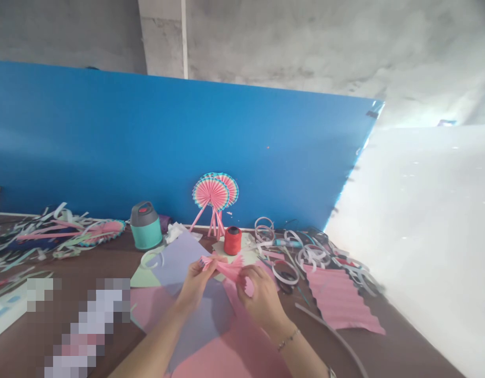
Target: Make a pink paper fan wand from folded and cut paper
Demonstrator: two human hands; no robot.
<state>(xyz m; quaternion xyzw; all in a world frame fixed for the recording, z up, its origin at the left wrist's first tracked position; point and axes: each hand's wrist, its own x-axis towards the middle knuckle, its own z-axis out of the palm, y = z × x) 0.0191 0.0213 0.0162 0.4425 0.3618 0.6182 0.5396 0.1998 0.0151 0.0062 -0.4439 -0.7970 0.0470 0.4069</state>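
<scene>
Pink accordion-pleated paper is stretched between my two hands, above several loose sheets. My left hand pinches its left end, fingers closed on the folds. At the other end, my right hand grips the paper between thumb and fingers; the folds fan out a little beside it. Just beyond my hands stands a spool of red thread. Under them lie a lavender sheet and a pink sheet.
Round pleated paper fans lean against the blue partition. A teal and grey container stands left of them. Curled paper strips and a creased pink sheet lie to the right. More tangled strips are heaped at the left.
</scene>
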